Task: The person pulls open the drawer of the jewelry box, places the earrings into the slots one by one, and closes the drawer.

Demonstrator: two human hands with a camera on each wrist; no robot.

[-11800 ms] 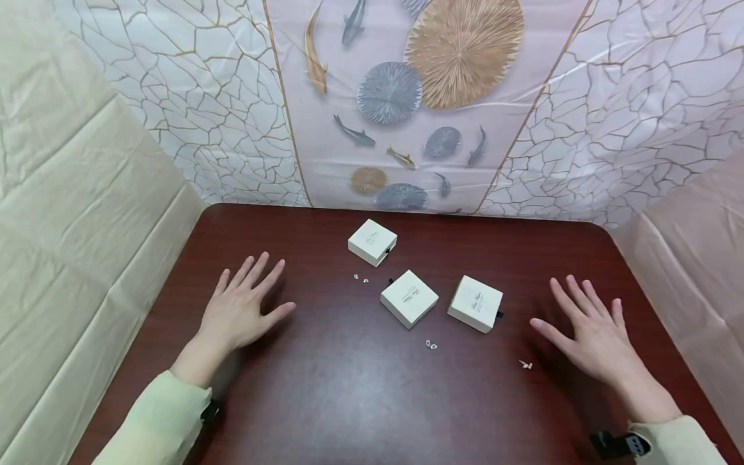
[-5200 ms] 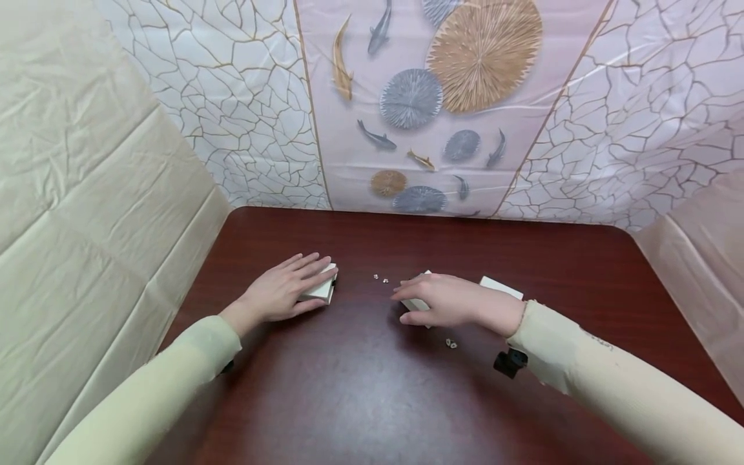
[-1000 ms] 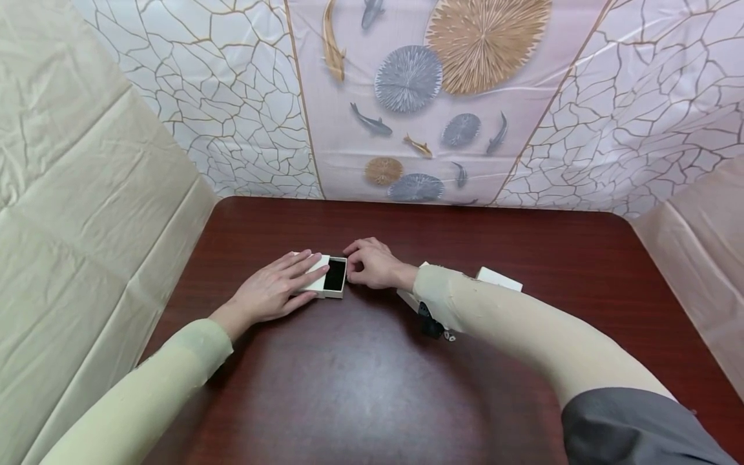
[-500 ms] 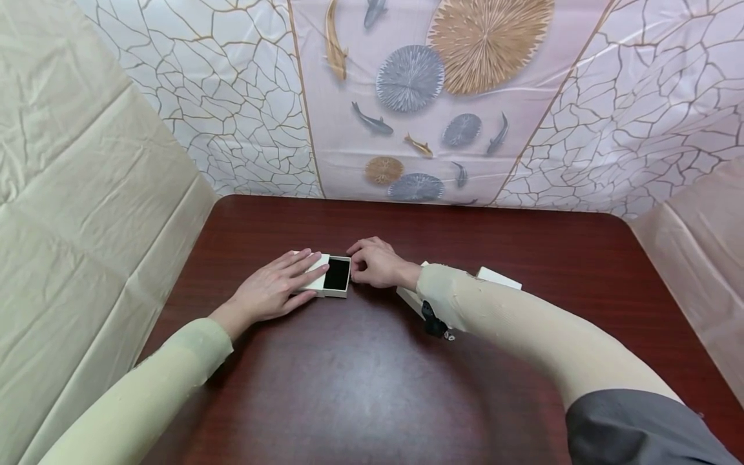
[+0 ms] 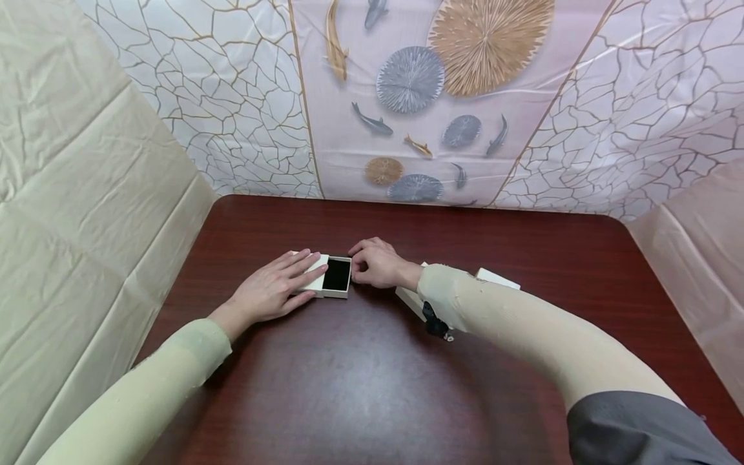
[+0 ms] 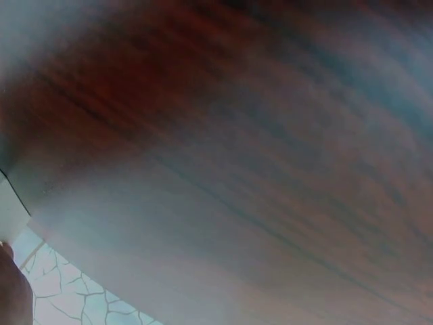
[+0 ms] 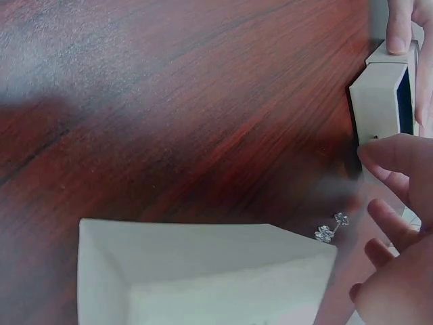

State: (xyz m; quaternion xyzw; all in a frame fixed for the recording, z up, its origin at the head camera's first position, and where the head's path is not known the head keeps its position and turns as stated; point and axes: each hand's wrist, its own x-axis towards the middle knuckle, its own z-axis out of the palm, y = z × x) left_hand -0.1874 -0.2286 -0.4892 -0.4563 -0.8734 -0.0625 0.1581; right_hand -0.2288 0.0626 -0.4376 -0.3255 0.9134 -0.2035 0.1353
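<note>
A small white drawer-style jewelry box (image 5: 317, 261) lies on the table with its drawer (image 5: 336, 275) slid partly out to the right, showing a black lining. My left hand (image 5: 267, 287) rests across the outer sleeve, fingers straight on top, thumb along the near side. At the drawer's end, my right hand (image 5: 376, 263) pinches the pull tab between thumb and curled fingers; the tab is mostly hidden. In the right wrist view, the right thumb (image 7: 392, 154) meets the drawer front (image 7: 375, 112). Two sparkling stud earrings (image 7: 325, 233) lie on the table under that hand.
Beneath my right forearm is a second white box (image 5: 410, 302), partly covered. A third white box (image 5: 498, 278) shows beyond the sleeve. Another earring (image 5: 449, 337) peeks out beside the black wrist camera (image 5: 434, 321). The dark red table (image 5: 360, 387) meets a patterned cloth backdrop (image 5: 407, 129).
Earlier the left box was moved from the back middle to the left. Since then my right hand has reached over and the drawer has come out, sliding slightly further right in the last second.
</note>
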